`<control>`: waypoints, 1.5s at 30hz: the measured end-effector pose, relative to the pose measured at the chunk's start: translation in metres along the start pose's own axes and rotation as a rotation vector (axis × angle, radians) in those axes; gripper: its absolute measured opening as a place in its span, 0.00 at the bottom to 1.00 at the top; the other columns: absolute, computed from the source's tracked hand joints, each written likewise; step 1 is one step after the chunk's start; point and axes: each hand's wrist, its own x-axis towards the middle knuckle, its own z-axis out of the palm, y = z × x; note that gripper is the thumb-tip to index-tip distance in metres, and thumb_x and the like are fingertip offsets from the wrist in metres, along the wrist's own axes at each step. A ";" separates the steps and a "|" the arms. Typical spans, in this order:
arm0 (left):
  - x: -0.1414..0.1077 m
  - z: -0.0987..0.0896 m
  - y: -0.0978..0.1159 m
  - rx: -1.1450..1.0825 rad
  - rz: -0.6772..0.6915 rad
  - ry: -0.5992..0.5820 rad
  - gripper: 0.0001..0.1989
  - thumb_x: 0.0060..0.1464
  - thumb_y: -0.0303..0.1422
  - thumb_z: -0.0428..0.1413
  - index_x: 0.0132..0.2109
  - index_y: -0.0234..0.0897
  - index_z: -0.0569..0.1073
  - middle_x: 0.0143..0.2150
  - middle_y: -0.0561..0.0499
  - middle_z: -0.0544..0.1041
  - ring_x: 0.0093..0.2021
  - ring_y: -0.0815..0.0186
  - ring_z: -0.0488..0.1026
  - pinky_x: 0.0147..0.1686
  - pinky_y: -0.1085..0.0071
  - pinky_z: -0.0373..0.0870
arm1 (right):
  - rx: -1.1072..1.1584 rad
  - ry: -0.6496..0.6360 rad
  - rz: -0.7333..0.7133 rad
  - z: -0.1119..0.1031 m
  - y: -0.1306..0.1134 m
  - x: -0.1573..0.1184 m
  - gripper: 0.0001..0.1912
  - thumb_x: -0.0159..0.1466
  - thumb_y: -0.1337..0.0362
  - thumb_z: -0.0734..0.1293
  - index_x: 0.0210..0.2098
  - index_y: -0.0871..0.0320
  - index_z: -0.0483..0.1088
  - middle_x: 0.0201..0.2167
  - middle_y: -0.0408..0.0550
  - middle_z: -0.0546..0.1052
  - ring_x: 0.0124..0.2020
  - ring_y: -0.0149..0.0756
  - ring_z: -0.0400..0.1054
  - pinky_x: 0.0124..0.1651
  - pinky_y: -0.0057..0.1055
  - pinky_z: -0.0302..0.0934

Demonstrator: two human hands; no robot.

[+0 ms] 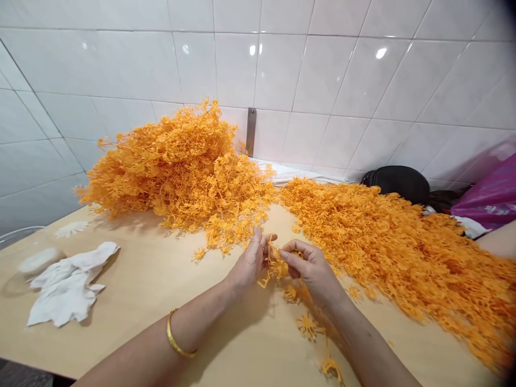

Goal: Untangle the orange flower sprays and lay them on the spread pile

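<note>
My left hand [246, 267], with a gold bangle [174, 338] on its forearm, is closed on a string of orange plastic flower-like pieces [307, 325]. The thumb points up, and the fingers are partly hidden behind the string. My right hand [318, 273] pinches the same string between thumb and fingers, close to the left one. Part of the string trails down toward the near edge of the table beside my right forearm. Beyond my left hand rises a tall tangled heap of similar orange pieces [173, 166]. A lower, wider heap of orange pieces [382, 236] spreads to the right.
Crumpled white cloth [68, 285] lies on the table [161, 301] at left, near a clear container [24, 258] and a white scalloped piece [71, 229]. At back right are a black case [397, 181], a purple bag [489, 196] and another person's arm [500, 240]. A tiled wall [314, 70] stands behind.
</note>
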 end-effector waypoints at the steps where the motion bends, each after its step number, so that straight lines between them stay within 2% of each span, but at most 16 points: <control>1: 0.001 -0.001 0.000 0.024 -0.001 0.008 0.25 0.46 0.53 0.45 0.38 0.35 0.69 0.24 0.53 0.66 0.25 0.71 0.65 0.25 0.76 0.60 | -0.023 -0.001 -0.004 -0.006 0.000 0.002 0.11 0.53 0.58 0.63 0.21 0.59 0.62 0.12 0.35 0.57 0.16 0.24 0.49 0.20 0.24 0.44; 4: 0.005 -0.005 -0.002 0.102 -0.034 0.001 0.15 0.42 0.43 0.55 0.27 0.34 0.68 0.19 0.56 0.63 0.19 0.74 0.61 0.20 0.77 0.57 | -0.168 0.004 -0.070 -0.020 0.001 0.005 0.10 0.55 0.59 0.62 0.22 0.58 0.61 0.14 0.36 0.58 0.18 0.25 0.51 0.22 0.25 0.46; 7: 0.007 -0.009 -0.006 0.130 -0.044 -0.023 0.11 0.38 0.36 0.59 0.26 0.34 0.67 0.17 0.55 0.65 0.18 0.74 0.62 0.21 0.78 0.58 | -0.285 0.020 -0.120 -0.022 0.005 0.005 0.09 0.57 0.60 0.60 0.23 0.58 0.60 0.17 0.38 0.62 0.21 0.27 0.55 0.25 0.25 0.49; 9: 0.007 -0.011 -0.008 0.143 -0.023 -0.016 0.11 0.38 0.35 0.59 0.25 0.34 0.66 0.16 0.56 0.65 0.18 0.74 0.62 0.20 0.78 0.58 | -0.233 0.009 -0.094 -0.018 0.006 0.005 0.09 0.58 0.60 0.59 0.24 0.58 0.60 0.18 0.39 0.63 0.21 0.27 0.57 0.27 0.25 0.51; 13: 0.007 -0.012 -0.010 0.180 0.029 0.028 0.11 0.40 0.34 0.58 0.24 0.35 0.63 0.15 0.57 0.64 0.15 0.75 0.61 0.18 0.79 0.56 | 0.023 -0.039 0.006 -0.009 0.007 0.003 0.11 0.59 0.56 0.57 0.27 0.57 0.59 0.16 0.36 0.61 0.18 0.25 0.55 0.25 0.24 0.52; 15: 0.007 -0.011 -0.010 0.216 0.049 0.030 0.10 0.41 0.34 0.57 0.24 0.35 0.63 0.16 0.57 0.64 0.15 0.76 0.60 0.16 0.79 0.54 | 0.036 -0.053 0.012 -0.006 0.006 0.001 0.11 0.58 0.55 0.59 0.31 0.57 0.60 0.16 0.36 0.61 0.18 0.25 0.55 0.24 0.23 0.51; 19: 0.008 -0.010 -0.008 0.190 0.021 0.020 0.09 0.42 0.33 0.56 0.24 0.35 0.64 0.16 0.57 0.64 0.15 0.76 0.59 0.15 0.80 0.54 | -0.120 -0.105 -0.050 -0.001 0.002 -0.003 0.14 0.54 0.59 0.64 0.38 0.55 0.62 0.23 0.39 0.68 0.22 0.27 0.60 0.24 0.24 0.53; 23: 0.008 -0.010 -0.005 0.166 -0.005 0.027 0.10 0.45 0.34 0.55 0.23 0.34 0.64 0.15 0.57 0.63 0.14 0.77 0.58 0.15 0.80 0.53 | -0.332 -0.109 -0.243 0.002 0.003 -0.002 0.08 0.57 0.67 0.60 0.36 0.56 0.67 0.31 0.42 0.71 0.30 0.30 0.64 0.31 0.26 0.56; 27: 0.008 -0.012 -0.005 0.222 0.041 -0.050 0.13 0.45 0.37 0.55 0.21 0.34 0.63 0.15 0.56 0.62 0.17 0.75 0.62 0.19 0.79 0.56 | -0.604 -0.012 -0.372 0.000 0.008 -0.001 0.09 0.57 0.72 0.56 0.28 0.57 0.67 0.27 0.44 0.68 0.30 0.31 0.61 0.33 0.27 0.53; 31: 0.008 -0.014 -0.006 0.318 0.096 -0.022 0.12 0.43 0.34 0.57 0.21 0.33 0.64 0.14 0.57 0.61 0.16 0.76 0.59 0.19 0.78 0.55 | -0.827 0.000 -0.388 -0.001 0.010 -0.002 0.08 0.56 0.72 0.55 0.25 0.57 0.61 0.25 0.44 0.64 0.27 0.31 0.58 0.30 0.27 0.50; 33: 0.008 -0.015 -0.005 0.357 0.098 -0.015 0.11 0.41 0.33 0.57 0.20 0.33 0.64 0.14 0.57 0.61 0.15 0.76 0.58 0.17 0.78 0.53 | -0.866 -0.016 -0.387 -0.003 0.008 -0.003 0.07 0.57 0.71 0.55 0.24 0.57 0.60 0.24 0.44 0.62 0.26 0.31 0.56 0.29 0.27 0.48; 35: 0.008 -0.016 -0.005 0.350 0.042 -0.050 0.11 0.41 0.33 0.57 0.20 0.33 0.64 0.13 0.56 0.61 0.14 0.76 0.57 0.16 0.78 0.51 | -0.790 -0.097 -0.347 -0.008 0.004 -0.003 0.08 0.57 0.69 0.56 0.22 0.57 0.59 0.22 0.42 0.62 0.24 0.30 0.55 0.28 0.27 0.47; 39: 0.008 -0.017 -0.003 0.219 -0.094 -0.202 0.10 0.41 0.32 0.57 0.21 0.33 0.64 0.14 0.56 0.62 0.15 0.76 0.58 0.16 0.78 0.49 | -0.360 -0.383 -0.139 -0.021 -0.004 -0.004 0.09 0.57 0.62 0.59 0.22 0.58 0.62 0.17 0.38 0.59 0.20 0.26 0.50 0.23 0.25 0.45; 41: 0.008 -0.017 -0.002 0.135 -0.108 -0.285 0.11 0.41 0.30 0.58 0.20 0.33 0.62 0.15 0.57 0.60 0.15 0.77 0.57 0.17 0.79 0.49 | -0.194 -0.456 -0.080 -0.025 -0.006 -0.003 0.10 0.57 0.59 0.59 0.24 0.58 0.62 0.17 0.37 0.57 0.19 0.26 0.49 0.23 0.25 0.45; 43: 0.008 -0.018 -0.002 0.071 -0.114 -0.340 0.11 0.41 0.29 0.57 0.20 0.33 0.61 0.14 0.58 0.57 0.15 0.78 0.55 0.18 0.78 0.49 | -0.194 -0.415 -0.093 -0.025 -0.007 -0.002 0.11 0.57 0.58 0.60 0.23 0.58 0.61 0.17 0.37 0.57 0.19 0.25 0.49 0.23 0.24 0.45; 45: 0.010 -0.019 -0.001 0.031 -0.119 -0.345 0.11 0.42 0.28 0.57 0.20 0.33 0.61 0.14 0.59 0.54 0.15 0.78 0.53 0.18 0.78 0.49 | -0.309 -0.279 -0.168 -0.020 -0.007 0.000 0.12 0.56 0.58 0.60 0.21 0.58 0.60 0.16 0.38 0.58 0.19 0.26 0.49 0.22 0.24 0.44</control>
